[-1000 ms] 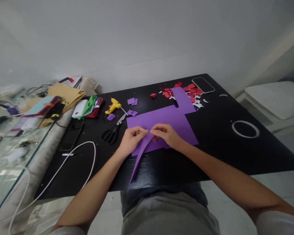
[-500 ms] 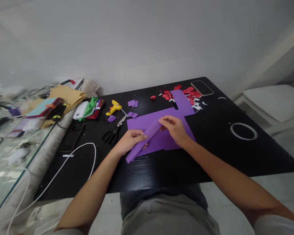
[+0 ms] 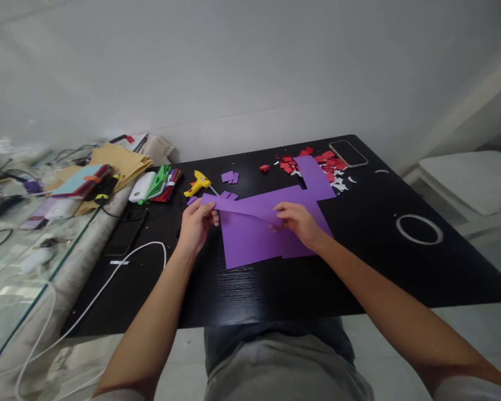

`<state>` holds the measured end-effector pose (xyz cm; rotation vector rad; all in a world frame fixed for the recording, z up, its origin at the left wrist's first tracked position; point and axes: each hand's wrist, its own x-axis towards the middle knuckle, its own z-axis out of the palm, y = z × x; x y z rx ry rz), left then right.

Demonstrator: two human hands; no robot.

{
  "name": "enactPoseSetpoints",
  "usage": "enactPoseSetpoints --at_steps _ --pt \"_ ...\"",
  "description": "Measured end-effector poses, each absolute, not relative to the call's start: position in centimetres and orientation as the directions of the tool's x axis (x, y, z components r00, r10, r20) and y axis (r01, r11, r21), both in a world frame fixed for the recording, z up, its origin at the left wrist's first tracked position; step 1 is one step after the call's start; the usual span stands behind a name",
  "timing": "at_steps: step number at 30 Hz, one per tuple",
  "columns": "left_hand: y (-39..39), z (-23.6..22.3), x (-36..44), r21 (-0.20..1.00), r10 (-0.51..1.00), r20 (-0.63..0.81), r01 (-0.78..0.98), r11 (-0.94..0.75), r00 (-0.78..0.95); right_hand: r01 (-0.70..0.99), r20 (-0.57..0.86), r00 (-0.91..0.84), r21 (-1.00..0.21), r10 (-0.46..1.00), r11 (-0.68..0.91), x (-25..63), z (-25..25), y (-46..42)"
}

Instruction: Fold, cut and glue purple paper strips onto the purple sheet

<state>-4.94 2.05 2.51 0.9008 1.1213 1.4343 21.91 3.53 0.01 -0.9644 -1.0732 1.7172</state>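
Note:
A long purple paper strip (image 3: pixel 242 207) is stretched between both hands, above larger purple paper sheets (image 3: pixel 250 245) on the black table. At its left end, my left hand (image 3: pixel 196 223) pinches the strip. The fingers of my right hand (image 3: pixel 297 221) are closed on the other end, and part of that end blends into the purple behind it. Another purple paper piece (image 3: pixel 315 177) overlaps the sheets at the back right. Small purple paper pieces (image 3: pixel 230 177) lie beyond the strip, and the scissors are mostly hidden by my left hand.
A yellow glue gun (image 3: pixel 199 184) lies behind my left hand. Red and white paper scraps (image 3: pixel 332 161), a phone (image 3: pixel 348 153) and a white ring (image 3: pixel 420 229) are to the right. On the left lie a white cable (image 3: pixel 127 259), a dark phone (image 3: pixel 126 234) and coloured bundles (image 3: pixel 162 184).
The strip has swung from steeply slanted to nearly level, its left end rising. My left hand has moved left and up to that end, now covering most of the scissors.

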Motion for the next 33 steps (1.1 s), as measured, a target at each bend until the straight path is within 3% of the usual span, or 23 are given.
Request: enactPoseSetpoints --at_steps 4,7,10,18,26,33 --pt "1.1 2.3 -4.0 0.977 0.996 -0.07 -0.197 0.078 0.046 -0.283 -0.243 -0.486 -0.865 0.839 -0.414 21.5 0.4 3.0" --pt "0.2 1.9 -2.8 0.992 0.952 -0.12 -0.01 0.128 0.282 -0.26 -0.237 -0.525 -0.87 0.817 -0.419 20.7 0.4 2.1" --pt "-0.7 1.6 -1.5 0.984 0.897 -0.167 0.129 0.124 0.41 -0.239 -0.228 -0.531 -0.883 0.816 -0.403 19.9 0.3 1.1" --pt "-1.6 1.7 -0.4 0.975 0.859 -0.207 0.176 0.138 0.468 -0.213 -0.19 -0.522 -0.915 0.831 -0.343 19.7 0.1 0.3" --pt "-1.6 1.6 -0.5 0.986 0.887 -0.162 0.103 0.13 0.432 -0.193 -0.207 -0.451 -0.927 0.868 -0.321 19.8 -0.5 0.8" --pt "-1.6 1.7 -0.5 0.985 0.889 -0.142 0.152 0.083 0.436 -0.179 -0.148 -0.442 -0.952 0.885 -0.248 19.6 0.1 0.5"
